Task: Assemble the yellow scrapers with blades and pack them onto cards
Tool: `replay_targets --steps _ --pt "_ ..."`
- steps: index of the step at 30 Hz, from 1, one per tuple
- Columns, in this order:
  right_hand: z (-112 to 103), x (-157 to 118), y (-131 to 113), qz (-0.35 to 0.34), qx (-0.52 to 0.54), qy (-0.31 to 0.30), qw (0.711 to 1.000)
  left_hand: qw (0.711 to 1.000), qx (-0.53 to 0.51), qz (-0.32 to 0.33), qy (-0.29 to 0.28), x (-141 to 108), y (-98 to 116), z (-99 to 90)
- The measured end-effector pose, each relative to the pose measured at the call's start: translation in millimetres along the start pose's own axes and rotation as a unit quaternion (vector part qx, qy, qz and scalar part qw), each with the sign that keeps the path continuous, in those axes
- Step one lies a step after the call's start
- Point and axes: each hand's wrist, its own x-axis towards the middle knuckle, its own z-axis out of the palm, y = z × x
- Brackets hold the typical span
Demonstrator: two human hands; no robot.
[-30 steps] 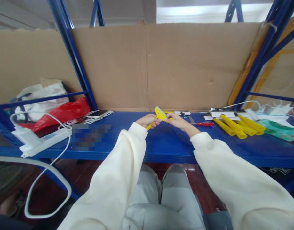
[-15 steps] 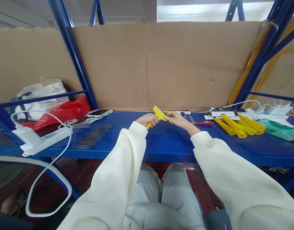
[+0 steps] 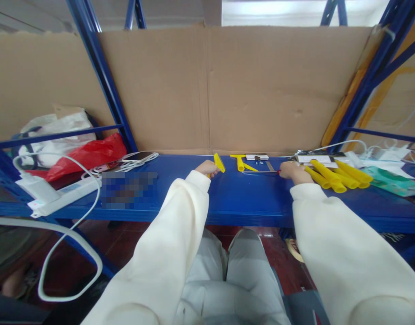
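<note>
My left hand (image 3: 208,169) is closed around a yellow scraper (image 3: 219,163), whose wide head points up and to the right of my fingers. My right hand (image 3: 291,172) is wrapped round the red handle of a screwdriver (image 3: 261,173). Its thin metal shaft points left, low over the blue shelf; whether it touches the surface I cannot tell. Between my hands lie a yellow T-shaped scraper part (image 3: 240,163), a yellow strip (image 3: 250,167) and a white-and-black blade piece (image 3: 257,157).
Several yellow tubular handles (image 3: 332,176) lie right of my right hand, beside a green packet (image 3: 392,180). On the left are a power strip (image 3: 67,196) with a looping white cable, a phone (image 3: 138,156) and a red bag (image 3: 88,155). Cardboard (image 3: 261,90) stands behind the blue shelf (image 3: 183,194).
My right hand has left the scraper, moved right and closed on the screwdriver's handle. My left hand still holds the scraper, now turned more upright. The yellow T-shaped part has come into sight.
</note>
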Motion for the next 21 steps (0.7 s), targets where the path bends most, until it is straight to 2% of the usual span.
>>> replay_targets --steps 4,6,9,14,21 --pt "-6.8 -6.1 -4.5 0.040 -0.035 -0.066 0.996 1.000 -0.010 0.002 0.003 3.7 -2.8 -1.3" --pt "-11.9 -11.5 -8.6 0.022 -0.026 -0.079 0.996 1.000 -0.013 0.010 0.011 3.9 -3.6 -1.8" --pt "-16.9 -17.6 -14.5 -0.046 0.011 -0.090 0.995 1.000 -0.007 0.018 0.025 2.1 -3.0 -1.5" --pt "-18.5 -21.9 -25.0 -0.169 0.104 -0.069 0.978 0.998 0.033 0.010 0.050 -5.0 1.0 0.4" --pt "-20.2 -29.9 -38.7 -0.170 0.134 -0.026 0.976 0.995 0.067 0.012 0.074 -9.4 3.2 2.2"
